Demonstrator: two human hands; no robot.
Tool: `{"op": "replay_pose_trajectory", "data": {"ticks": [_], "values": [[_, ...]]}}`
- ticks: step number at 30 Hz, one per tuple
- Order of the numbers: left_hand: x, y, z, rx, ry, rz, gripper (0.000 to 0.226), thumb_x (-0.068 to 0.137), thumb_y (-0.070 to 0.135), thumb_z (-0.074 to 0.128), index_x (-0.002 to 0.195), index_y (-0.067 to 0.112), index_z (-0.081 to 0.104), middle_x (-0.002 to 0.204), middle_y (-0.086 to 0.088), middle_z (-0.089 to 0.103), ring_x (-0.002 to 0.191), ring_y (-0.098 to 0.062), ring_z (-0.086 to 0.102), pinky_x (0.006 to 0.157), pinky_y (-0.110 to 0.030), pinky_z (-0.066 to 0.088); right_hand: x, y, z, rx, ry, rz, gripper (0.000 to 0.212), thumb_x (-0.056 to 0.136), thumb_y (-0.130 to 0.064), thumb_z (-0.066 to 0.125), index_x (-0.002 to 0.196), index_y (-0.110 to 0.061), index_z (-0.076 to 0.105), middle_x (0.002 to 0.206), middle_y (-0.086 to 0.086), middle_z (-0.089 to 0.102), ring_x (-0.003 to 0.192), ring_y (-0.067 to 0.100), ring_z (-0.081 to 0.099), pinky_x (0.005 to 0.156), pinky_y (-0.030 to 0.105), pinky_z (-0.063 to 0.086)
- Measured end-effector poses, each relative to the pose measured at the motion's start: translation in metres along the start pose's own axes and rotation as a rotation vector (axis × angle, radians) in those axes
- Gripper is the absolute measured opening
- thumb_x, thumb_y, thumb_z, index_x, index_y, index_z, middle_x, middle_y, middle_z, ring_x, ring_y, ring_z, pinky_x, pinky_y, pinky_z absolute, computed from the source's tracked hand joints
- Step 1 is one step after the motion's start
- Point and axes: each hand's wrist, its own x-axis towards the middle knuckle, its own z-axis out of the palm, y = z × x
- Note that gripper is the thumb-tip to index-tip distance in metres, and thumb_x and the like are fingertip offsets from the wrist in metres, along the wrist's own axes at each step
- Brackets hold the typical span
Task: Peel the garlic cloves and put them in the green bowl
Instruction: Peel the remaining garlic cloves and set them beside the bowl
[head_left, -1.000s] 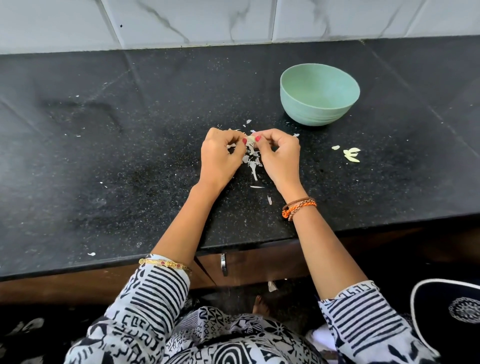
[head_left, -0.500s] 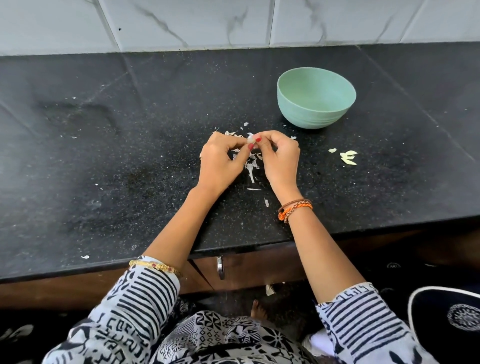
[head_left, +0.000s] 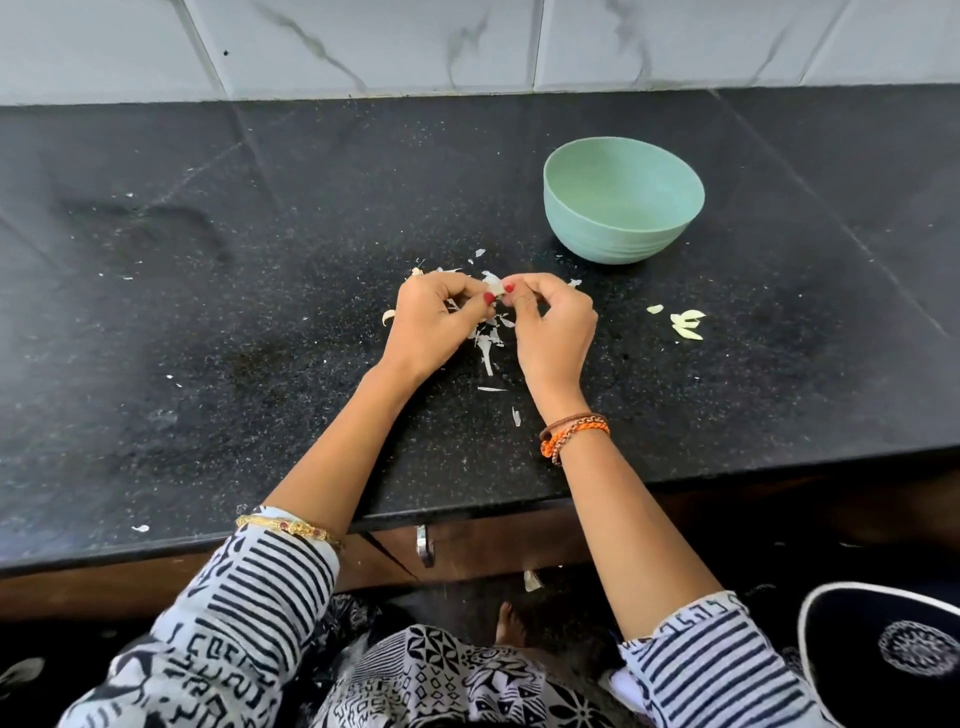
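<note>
My left hand (head_left: 434, 325) and my right hand (head_left: 553, 330) meet over the black counter (head_left: 260, 312), and both pinch one small white garlic clove (head_left: 493, 283) between thumbs and fingertips. Loose papery skins (head_left: 488, 343) lie scattered on the counter under and between my hands. The green bowl (head_left: 623, 200) stands upright behind and to the right of my hands, and its inside looks bare. Several peeled pale cloves (head_left: 685, 325) lie on the counter to the right of my right hand. Another clove (head_left: 388, 317) peeks out at the left of my left hand.
A tiled white wall (head_left: 467, 47) runs behind the counter. The counter's front edge (head_left: 467, 506) lies near my elbows, with wooden drawers and a metal handle (head_left: 425, 545) below it. A dark cushion with a white border (head_left: 883, 660) sits at the lower right.
My hands have stayed together on the clove with small finger shifts. The camera has tilted a little, so the bowl and counter sit lower in view.
</note>
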Motion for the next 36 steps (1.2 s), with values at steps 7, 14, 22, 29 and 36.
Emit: {"op": "replay_pose_trajectory", "data": {"ticks": [7,14,22,29,36], "values": [[0.005,-0.01,0.001,0.129,0.112,0.073,0.018,0.08,0.007,0.06,0.091,0.009,0.074,0.082,0.007,0.065,0.077,-0.003,0.054,0.075,-0.008,0.038,0.003,-0.001,-0.002,0.119,-0.063,-0.053,0.011,0.086,-0.006,0.061,0.087,-0.005,0.072,0.076,-0.006,0.067,0.067,0.001,0.06,0.07,0.015,0.049],[0.004,0.0,0.005,0.131,0.077,0.061,0.036,0.069,0.034,0.053,0.077,0.006,0.075,0.071,0.004,0.063,0.072,-0.007,0.049,0.072,-0.026,0.038,0.004,0.0,-0.005,0.066,-0.074,-0.028,0.012,0.085,-0.004,0.06,0.085,-0.005,0.072,0.076,0.0,0.07,0.067,0.005,0.06,0.065,0.008,0.044],[0.005,-0.006,0.005,0.122,0.102,0.016,0.035,0.06,0.037,0.05,0.061,0.007,0.069,0.061,-0.003,0.063,0.059,-0.005,0.045,0.064,-0.02,0.038,0.002,0.0,0.0,0.01,-0.074,-0.031,0.011,0.085,-0.005,0.06,0.083,-0.008,0.07,0.078,0.003,0.071,0.074,0.014,0.064,0.071,0.031,0.051],[0.002,-0.008,0.002,0.093,0.16,0.016,0.029,0.062,0.033,0.052,0.059,0.007,0.064,0.055,0.019,0.048,0.061,-0.005,0.045,0.063,-0.023,0.04,0.002,-0.003,0.001,0.012,-0.126,-0.041,0.011,0.087,-0.007,0.058,0.083,-0.008,0.069,0.073,-0.005,0.065,0.07,0.012,0.062,0.07,0.034,0.052],[0.002,-0.004,0.006,0.104,0.116,-0.001,0.028,0.064,0.03,0.053,0.058,0.005,0.064,0.052,0.006,0.055,0.056,-0.001,0.042,0.063,-0.009,0.033,0.003,0.001,-0.004,0.057,-0.11,0.0,0.011,0.086,-0.005,0.059,0.084,-0.007,0.069,0.074,-0.007,0.064,0.072,0.012,0.064,0.074,0.037,0.054]]}}
